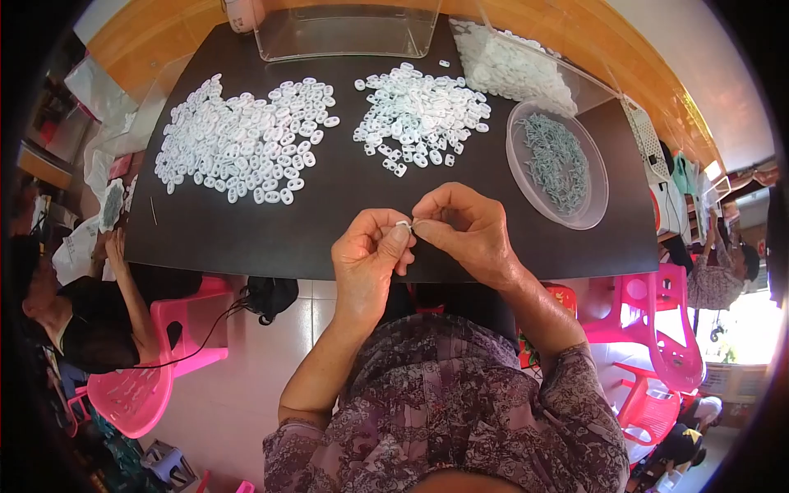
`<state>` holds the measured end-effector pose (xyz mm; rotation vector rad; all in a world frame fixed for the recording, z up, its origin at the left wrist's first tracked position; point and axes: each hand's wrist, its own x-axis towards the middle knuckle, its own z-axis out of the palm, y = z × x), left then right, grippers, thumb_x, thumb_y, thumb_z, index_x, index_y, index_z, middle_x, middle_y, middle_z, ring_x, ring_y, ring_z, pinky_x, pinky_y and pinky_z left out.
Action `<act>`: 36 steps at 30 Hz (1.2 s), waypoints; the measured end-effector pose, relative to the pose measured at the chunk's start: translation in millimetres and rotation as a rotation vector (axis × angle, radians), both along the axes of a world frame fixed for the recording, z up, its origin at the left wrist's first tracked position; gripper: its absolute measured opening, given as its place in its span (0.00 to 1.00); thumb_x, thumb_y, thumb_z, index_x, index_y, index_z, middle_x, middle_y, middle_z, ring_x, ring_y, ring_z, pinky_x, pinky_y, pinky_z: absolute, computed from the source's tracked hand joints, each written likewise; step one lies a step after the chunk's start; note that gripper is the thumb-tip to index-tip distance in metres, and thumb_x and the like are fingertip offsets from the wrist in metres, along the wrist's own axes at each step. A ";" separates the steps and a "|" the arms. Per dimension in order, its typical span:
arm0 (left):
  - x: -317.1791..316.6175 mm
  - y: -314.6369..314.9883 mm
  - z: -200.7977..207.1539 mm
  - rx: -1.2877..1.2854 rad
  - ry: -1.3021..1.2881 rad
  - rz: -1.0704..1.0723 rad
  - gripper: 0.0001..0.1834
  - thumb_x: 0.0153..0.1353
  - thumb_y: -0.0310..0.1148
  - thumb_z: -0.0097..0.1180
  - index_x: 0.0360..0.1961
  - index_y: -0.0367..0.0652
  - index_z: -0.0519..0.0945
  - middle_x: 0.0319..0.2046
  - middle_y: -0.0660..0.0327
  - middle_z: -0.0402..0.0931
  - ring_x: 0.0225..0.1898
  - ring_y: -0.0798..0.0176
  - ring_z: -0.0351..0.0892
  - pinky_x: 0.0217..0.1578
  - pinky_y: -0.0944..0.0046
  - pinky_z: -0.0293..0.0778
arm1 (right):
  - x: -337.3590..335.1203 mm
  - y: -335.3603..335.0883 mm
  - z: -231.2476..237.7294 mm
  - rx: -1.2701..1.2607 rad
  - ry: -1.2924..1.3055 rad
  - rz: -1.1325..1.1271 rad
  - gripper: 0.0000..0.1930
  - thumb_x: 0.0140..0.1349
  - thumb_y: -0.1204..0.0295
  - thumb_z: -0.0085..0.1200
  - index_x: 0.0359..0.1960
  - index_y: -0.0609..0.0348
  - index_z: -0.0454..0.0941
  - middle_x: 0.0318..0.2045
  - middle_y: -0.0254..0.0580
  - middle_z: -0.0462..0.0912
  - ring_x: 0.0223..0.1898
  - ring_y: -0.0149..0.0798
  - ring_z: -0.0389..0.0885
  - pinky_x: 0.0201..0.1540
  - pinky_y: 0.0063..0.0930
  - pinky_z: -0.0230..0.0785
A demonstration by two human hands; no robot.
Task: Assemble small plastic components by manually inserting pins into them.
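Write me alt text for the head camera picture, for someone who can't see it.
Two bare hands, left hand and right hand, pinch one small white plastic piece between their fingertips over a black table. On it lie two heaps of white pieces, a clear round dish of grey bits and clear bins; pink chairs stand around.

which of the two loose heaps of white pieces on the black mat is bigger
The left heap: it spreads wider across the black mat than the smaller right heap, which lies nearer the round dish.

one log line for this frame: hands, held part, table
left hand: pinching small white piece | right hand: fingertips at same piece | black table: two white-piece piles, round dish of grey parts
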<state>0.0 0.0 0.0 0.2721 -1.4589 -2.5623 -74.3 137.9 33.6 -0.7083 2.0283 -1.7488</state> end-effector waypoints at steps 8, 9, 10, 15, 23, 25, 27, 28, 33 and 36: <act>5.3 4.1 4.6 -0.090 -0.019 0.101 0.06 0.61 0.28 0.55 0.34 0.35 0.75 0.25 0.62 0.74 0.23 0.73 0.70 0.21 0.75 0.66 | 6.9 -6.0 -6.5 0.023 0.138 -0.054 0.05 0.54 0.81 0.56 0.33 0.64 0.76 0.30 0.32 0.77 0.33 0.22 0.73 0.35 0.18 0.67; 6.3 5.4 3.3 -0.090 -0.018 0.103 0.06 0.61 0.28 0.55 0.34 0.35 0.75 0.25 0.62 0.74 0.23 0.73 0.70 0.21 0.75 0.66 | 8.1 -7.3 -6.8 0.023 0.138 -0.052 0.05 0.54 0.81 0.56 0.33 0.64 0.76 0.30 0.32 0.77 0.33 0.22 0.73 0.35 0.18 0.67; 6.9 6.9 0.1 -0.097 0.031 0.131 0.06 0.61 0.28 0.55 0.34 0.35 0.75 0.25 0.63 0.74 0.22 0.74 0.70 0.21 0.76 0.66 | 9.6 -9.0 -7.0 0.014 0.144 -0.055 0.05 0.54 0.81 0.56 0.33 0.64 0.76 0.30 0.32 0.77 0.32 0.22 0.73 0.34 0.17 0.67; 8.9 7.0 -5.5 -0.083 0.058 0.161 0.04 0.62 0.27 0.53 0.34 0.36 0.75 0.25 0.65 0.73 0.23 0.76 0.69 0.22 0.78 0.65 | 13.2 -14.2 -7.7 0.017 0.139 -0.065 0.05 0.54 0.81 0.57 0.32 0.64 0.77 0.28 0.32 0.76 0.31 0.22 0.73 0.33 0.17 0.66; 8.0 5.1 -3.1 -0.028 0.066 0.167 0.04 0.63 0.24 0.50 0.36 0.34 0.75 0.26 0.64 0.74 0.24 0.76 0.70 0.22 0.77 0.66 | 8.9 -19.8 -10.5 0.149 0.624 -0.078 0.03 0.54 0.82 0.53 0.29 0.64 0.74 0.26 0.37 0.73 0.28 0.33 0.72 0.30 0.26 0.65; 8.5 7.5 -5.0 -0.032 0.059 0.197 0.04 0.63 0.24 0.50 0.35 0.33 0.75 0.26 0.64 0.73 0.24 0.76 0.70 0.22 0.77 0.67 | 8.8 -22.6 -13.4 0.148 0.667 -0.074 0.03 0.53 0.82 0.53 0.29 0.63 0.74 0.26 0.38 0.73 0.28 0.36 0.71 0.30 0.28 0.65; 8.4 9.3 -8.1 -0.034 0.055 0.221 0.04 0.63 0.24 0.50 0.35 0.33 0.75 0.25 0.64 0.73 0.24 0.76 0.70 0.23 0.77 0.67 | 8.4 -24.9 -16.0 0.150 0.714 -0.075 0.03 0.52 0.82 0.52 0.28 0.62 0.73 0.25 0.40 0.72 0.28 0.40 0.70 0.30 0.30 0.64; 7.8 10.3 -10.1 -0.039 0.055 0.233 0.04 0.63 0.24 0.50 0.35 0.33 0.75 0.25 0.64 0.73 0.24 0.76 0.69 0.22 0.77 0.67 | 8.3 -25.9 -16.6 0.155 0.759 -0.071 0.03 0.52 0.82 0.52 0.27 0.62 0.73 0.25 0.40 0.72 0.28 0.41 0.70 0.30 0.31 0.64; 3.7 8.3 -18.2 -0.084 0.050 0.226 0.04 0.63 0.24 0.50 0.35 0.33 0.75 0.25 0.64 0.72 0.22 0.76 0.69 0.22 0.77 0.67 | 4.8 -28.3 -23.5 0.147 0.748 -0.080 0.02 0.53 0.82 0.51 0.27 0.61 0.72 0.24 0.40 0.72 0.27 0.42 0.69 0.30 0.33 0.64; 1.3 5.0 -21.5 -0.031 0.067 0.215 0.06 0.62 0.26 0.53 0.35 0.31 0.75 0.24 0.60 0.74 0.21 0.72 0.70 0.21 0.74 0.68 | 1.4 -26.1 -19.2 0.137 0.783 -0.049 0.01 0.53 0.80 0.52 0.27 0.61 0.73 0.24 0.40 0.73 0.28 0.42 0.70 0.31 0.33 0.64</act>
